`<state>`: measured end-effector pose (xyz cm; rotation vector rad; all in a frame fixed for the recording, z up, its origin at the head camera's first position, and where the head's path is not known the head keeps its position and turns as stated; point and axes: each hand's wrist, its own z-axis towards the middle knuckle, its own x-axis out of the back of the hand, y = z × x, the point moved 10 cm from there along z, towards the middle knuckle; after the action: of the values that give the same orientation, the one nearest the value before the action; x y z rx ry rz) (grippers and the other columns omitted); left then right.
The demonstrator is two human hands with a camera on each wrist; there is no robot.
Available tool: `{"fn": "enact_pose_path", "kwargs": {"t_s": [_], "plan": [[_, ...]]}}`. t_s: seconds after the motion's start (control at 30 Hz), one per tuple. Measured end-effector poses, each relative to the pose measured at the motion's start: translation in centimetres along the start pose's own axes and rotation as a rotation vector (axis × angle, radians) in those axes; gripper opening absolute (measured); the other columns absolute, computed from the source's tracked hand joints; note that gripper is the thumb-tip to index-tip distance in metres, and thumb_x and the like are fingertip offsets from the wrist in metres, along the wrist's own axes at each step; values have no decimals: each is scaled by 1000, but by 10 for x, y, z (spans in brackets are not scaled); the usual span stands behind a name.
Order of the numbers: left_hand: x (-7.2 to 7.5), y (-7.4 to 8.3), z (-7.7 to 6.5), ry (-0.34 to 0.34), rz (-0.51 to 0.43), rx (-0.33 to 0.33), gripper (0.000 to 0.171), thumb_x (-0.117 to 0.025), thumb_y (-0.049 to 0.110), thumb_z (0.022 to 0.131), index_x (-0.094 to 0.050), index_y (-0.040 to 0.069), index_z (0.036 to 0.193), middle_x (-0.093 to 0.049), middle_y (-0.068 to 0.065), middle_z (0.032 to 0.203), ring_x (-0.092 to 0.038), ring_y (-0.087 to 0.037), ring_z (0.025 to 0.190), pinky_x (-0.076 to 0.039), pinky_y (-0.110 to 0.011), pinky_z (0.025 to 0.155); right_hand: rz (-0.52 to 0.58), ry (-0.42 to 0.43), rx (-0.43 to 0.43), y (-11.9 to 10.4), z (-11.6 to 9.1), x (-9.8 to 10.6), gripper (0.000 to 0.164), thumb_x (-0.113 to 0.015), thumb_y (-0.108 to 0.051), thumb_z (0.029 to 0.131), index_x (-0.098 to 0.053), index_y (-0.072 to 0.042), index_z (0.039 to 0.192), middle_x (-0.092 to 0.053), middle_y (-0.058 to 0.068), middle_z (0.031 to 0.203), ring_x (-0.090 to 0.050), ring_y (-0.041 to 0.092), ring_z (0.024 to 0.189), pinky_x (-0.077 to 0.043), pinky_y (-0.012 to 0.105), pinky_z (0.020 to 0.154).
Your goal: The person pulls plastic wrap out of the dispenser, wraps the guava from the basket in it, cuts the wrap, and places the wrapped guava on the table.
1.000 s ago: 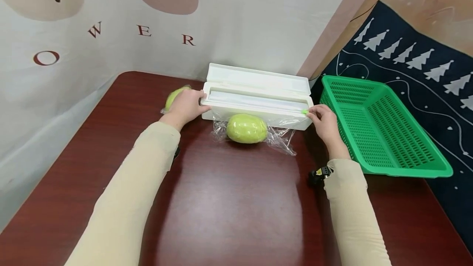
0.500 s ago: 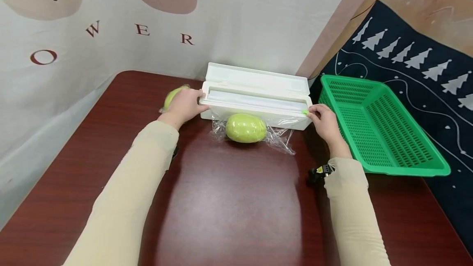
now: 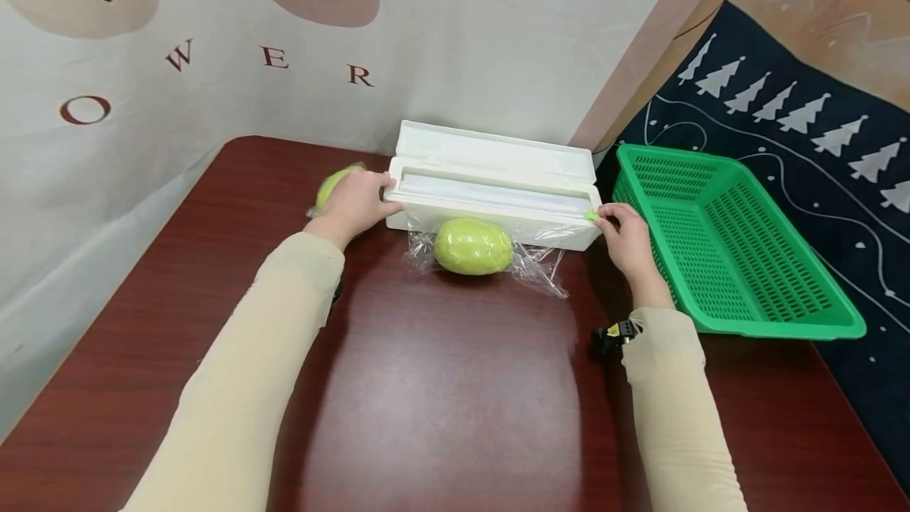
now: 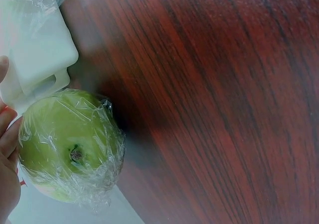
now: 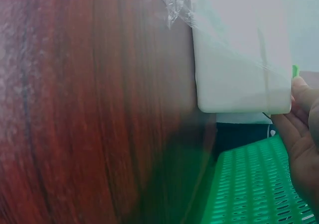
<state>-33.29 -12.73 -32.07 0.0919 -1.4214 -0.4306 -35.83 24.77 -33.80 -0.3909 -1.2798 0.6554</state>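
A white cling film dispenser box [image 3: 490, 216] stands at the back of the table, its lid [image 3: 498, 150] tipped up behind it. My left hand [image 3: 354, 200] grips the box's left end, thumb in front. At the right end, my right hand [image 3: 626, 239] pinches the small green slider [image 3: 591, 216] of the film cutter. In front of the box lies an oval green fruit [image 3: 472, 246] in clear film [image 3: 536, 267], which spreads out on both sides and up the box's front. A second film-wrapped green fruit [image 4: 72, 147] sits beside my left hand, partly hidden by it in the head view.
A green plastic basket [image 3: 775, 330] stands to the right, close to my right hand. The dark red-brown table [image 3: 455, 401] stretches toward me. A printed white cloth [image 3: 462, 38] hangs behind, with a dark tree-patterned cloth [image 3: 803, 172] at the right.
The green slider and my right hand's fingertips have shifted slightly to the right. My left hand, the box and both fruits stay where they were.
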Motion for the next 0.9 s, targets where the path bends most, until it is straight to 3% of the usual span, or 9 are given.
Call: {"fn": "enact_pose_path", "kwargs": {"t_s": [0.43,0.57,0.67,0.77,0.9], "plan": [[0,-1,0,1,-1,2,38,-70,25,82,-64,0,110,-68,-19,104,-64,-33,92,-49,-43,85,99,38,-165,18,-4,-1,25,-46,-7,97,-54,9,115,-52,25,124,-49,34,114,-41,43,95],[1,0,-2,8,9,5,33,-70,25,82,-64,0,101,-69,-18,93,-62,-31,81,-49,-43,78,85,135,-241,18,-15,5,27,-49,-13,96,-56,6,114,-57,24,115,-53,34,106,-44,42,89],[1,4,-3,28,10,-18,28,-70,24,82,-62,-1,92,-67,-18,88,-61,-32,80,-46,-45,84,87,191,-322,18,-25,8,31,-50,-22,96,-60,4,110,-61,22,103,-56,32,93,-46,33,76],[0,7,-2,44,9,-48,27,-70,23,82,-59,-1,83,-68,-18,97,-62,-34,92,-40,-47,98,155,111,-419,22,-30,-1,41,-52,-33,95,-62,3,113,-63,24,102,-59,26,85,-47,21,65],[-3,9,-2,44,-20,-61,35,-71,23,82,-61,-2,104,-61,-19,122,-55,-34,115,-28,-49,110,266,-32,-521,27,-33,-15,50,-55,-38,92,-59,2,121,-62,25,112,-62,16,83,-50,13,60]]}}
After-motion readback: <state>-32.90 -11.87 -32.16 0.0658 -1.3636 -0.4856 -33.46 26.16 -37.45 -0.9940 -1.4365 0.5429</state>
